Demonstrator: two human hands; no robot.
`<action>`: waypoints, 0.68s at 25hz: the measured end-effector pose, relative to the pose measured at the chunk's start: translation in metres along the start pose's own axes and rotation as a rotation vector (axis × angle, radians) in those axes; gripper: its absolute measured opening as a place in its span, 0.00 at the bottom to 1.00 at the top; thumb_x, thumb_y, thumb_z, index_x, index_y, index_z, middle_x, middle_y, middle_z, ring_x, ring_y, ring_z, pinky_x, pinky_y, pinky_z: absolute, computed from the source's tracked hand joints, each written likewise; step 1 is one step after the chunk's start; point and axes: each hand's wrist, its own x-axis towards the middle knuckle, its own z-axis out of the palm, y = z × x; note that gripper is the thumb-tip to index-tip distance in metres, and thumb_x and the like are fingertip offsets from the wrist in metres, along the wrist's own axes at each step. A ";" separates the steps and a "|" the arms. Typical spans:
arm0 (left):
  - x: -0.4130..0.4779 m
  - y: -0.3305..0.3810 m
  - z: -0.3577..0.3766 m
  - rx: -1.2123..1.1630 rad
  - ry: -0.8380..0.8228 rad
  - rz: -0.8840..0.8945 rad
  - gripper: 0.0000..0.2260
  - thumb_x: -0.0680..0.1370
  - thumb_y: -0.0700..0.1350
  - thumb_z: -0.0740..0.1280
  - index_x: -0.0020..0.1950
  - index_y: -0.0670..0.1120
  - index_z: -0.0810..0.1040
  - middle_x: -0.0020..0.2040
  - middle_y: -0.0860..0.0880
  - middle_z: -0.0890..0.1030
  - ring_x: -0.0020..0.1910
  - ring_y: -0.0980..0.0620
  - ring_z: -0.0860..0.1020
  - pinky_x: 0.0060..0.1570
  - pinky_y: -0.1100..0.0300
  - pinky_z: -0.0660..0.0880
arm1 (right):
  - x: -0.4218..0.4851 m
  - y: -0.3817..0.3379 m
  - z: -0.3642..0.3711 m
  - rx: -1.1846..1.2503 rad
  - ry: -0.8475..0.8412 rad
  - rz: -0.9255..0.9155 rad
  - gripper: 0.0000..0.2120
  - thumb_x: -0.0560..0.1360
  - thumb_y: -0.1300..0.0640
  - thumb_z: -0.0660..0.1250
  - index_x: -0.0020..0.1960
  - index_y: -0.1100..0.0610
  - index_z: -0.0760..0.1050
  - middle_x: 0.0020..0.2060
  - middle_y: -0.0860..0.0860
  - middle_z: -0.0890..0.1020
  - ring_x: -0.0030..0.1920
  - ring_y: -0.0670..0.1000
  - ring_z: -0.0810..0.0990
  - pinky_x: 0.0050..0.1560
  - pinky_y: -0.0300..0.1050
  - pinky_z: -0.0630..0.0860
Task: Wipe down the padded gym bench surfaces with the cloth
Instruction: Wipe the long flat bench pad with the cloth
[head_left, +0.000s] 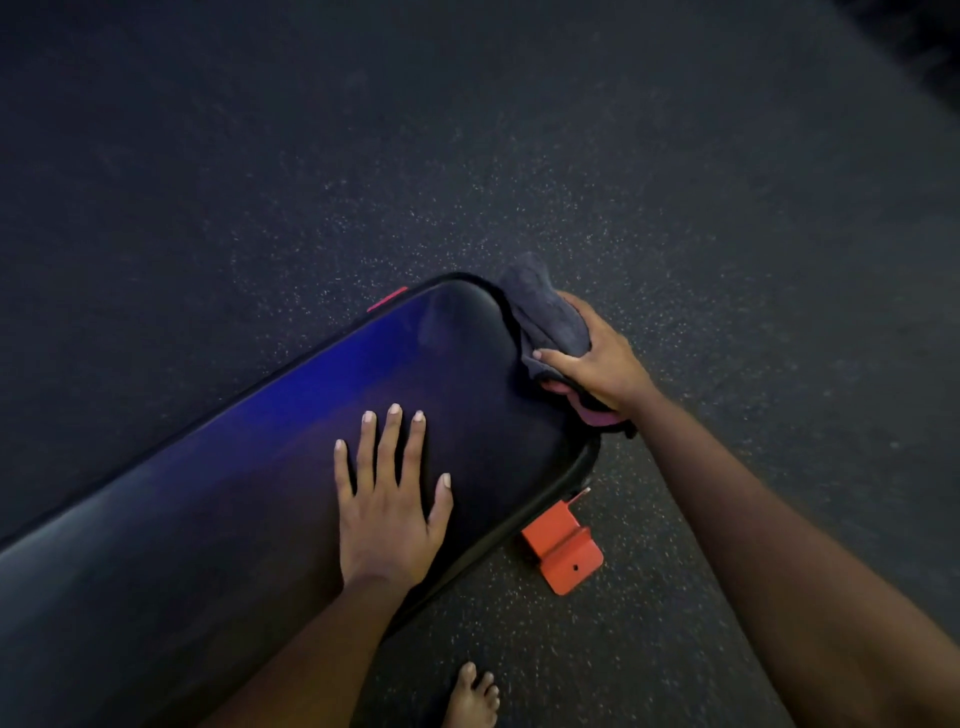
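A long black padded gym bench (249, 457) runs from the lower left up to the middle of the view, with a blue sheen on its top. My left hand (389, 493) lies flat on the pad, fingers spread, holding nothing. My right hand (597, 364) grips a dark grey cloth (545, 306) and presses it against the bench's rounded far end edge. A pinkish bit of cloth shows under the palm.
Dark speckled rubber floor (519, 156) surrounds the bench. An orange metal bracket (563, 551) of the bench frame sticks out below the pad's right edge. A red tab (387, 299) shows at the far edge. A bare foot (472, 696) stands at the bottom.
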 end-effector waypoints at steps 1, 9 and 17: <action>0.000 0.000 -0.001 -0.002 -0.003 0.001 0.28 0.77 0.58 0.48 0.74 0.46 0.54 0.74 0.42 0.61 0.74 0.44 0.53 0.71 0.44 0.47 | -0.016 0.008 -0.002 0.008 0.011 0.006 0.34 0.68 0.46 0.72 0.70 0.41 0.62 0.67 0.47 0.71 0.66 0.50 0.70 0.67 0.49 0.66; -0.001 0.002 -0.003 -0.013 0.007 -0.002 0.29 0.77 0.58 0.45 0.75 0.46 0.52 0.76 0.43 0.57 0.76 0.43 0.51 0.72 0.43 0.45 | -0.132 0.023 0.072 0.436 0.607 0.294 0.33 0.72 0.50 0.69 0.73 0.47 0.59 0.70 0.49 0.66 0.70 0.49 0.65 0.71 0.50 0.62; -0.010 -0.019 -0.020 -0.251 -0.128 0.130 0.29 0.79 0.56 0.53 0.76 0.49 0.45 0.77 0.45 0.44 0.76 0.46 0.38 0.71 0.48 0.35 | -0.172 -0.034 0.166 0.567 0.892 0.499 0.34 0.74 0.49 0.67 0.74 0.39 0.52 0.72 0.54 0.60 0.72 0.55 0.62 0.71 0.57 0.62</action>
